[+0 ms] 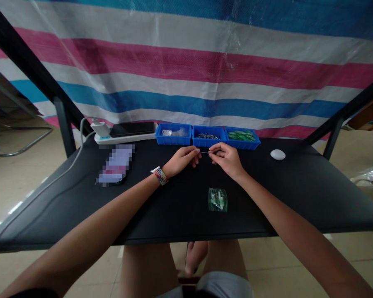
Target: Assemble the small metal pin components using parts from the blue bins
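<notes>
My left hand (184, 160) and my right hand (226, 159) face each other over the black table, just in front of the blue bins. A short, thin, pale rod (204, 152) spans the gap between my fingertips, pinched at each end. It is too small to name its kind. Closest to both hands is the middle blue bin (209, 141), with loose thin metal pieces (207, 136) inside. Nearer to me, a small green-tinted clear bag (218, 200) lies flat on the table, with slim white and green items in it.
The left blue bin (173, 140) holds clear packets; the right one (243, 144) holds green packets. A white power strip (124, 138) carries a dark phone (132, 129), its cable running left. Another phone (115, 164) lies in front. A white oval object (277, 155) sits at right.
</notes>
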The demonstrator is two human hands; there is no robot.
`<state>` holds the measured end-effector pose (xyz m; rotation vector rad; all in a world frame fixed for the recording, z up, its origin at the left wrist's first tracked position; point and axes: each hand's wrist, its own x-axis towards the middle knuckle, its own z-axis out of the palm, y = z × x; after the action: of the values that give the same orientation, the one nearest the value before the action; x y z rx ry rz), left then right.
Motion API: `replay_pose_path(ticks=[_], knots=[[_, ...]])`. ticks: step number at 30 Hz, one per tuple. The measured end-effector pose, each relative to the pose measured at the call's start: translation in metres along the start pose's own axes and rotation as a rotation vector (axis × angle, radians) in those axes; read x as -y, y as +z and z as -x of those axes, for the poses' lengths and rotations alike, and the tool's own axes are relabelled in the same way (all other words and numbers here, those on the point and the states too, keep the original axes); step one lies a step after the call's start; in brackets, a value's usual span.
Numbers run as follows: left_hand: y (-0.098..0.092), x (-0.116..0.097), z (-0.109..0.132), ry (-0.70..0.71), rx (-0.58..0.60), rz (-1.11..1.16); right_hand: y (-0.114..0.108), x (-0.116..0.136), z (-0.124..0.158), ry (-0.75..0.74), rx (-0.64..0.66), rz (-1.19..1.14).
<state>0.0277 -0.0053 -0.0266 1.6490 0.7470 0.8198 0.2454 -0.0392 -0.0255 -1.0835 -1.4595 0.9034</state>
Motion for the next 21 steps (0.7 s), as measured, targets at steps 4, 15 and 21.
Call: replay_pose_path(ticks=[4,15,21], knots=[[-0.002,0.002,-0.001,0.001,0.047,-0.023,0.000,-0.002,0.001,-0.013,0.022,0.024],[-0.005,-0.003,0.000,0.019,-0.009,0.096,-0.002,0.000,0.005,0.089,0.137,-0.018],[-0.002,-0.002,-0.001,0.011,-0.019,0.040,0.008,0.004,0.014,-0.017,0.175,0.198]])
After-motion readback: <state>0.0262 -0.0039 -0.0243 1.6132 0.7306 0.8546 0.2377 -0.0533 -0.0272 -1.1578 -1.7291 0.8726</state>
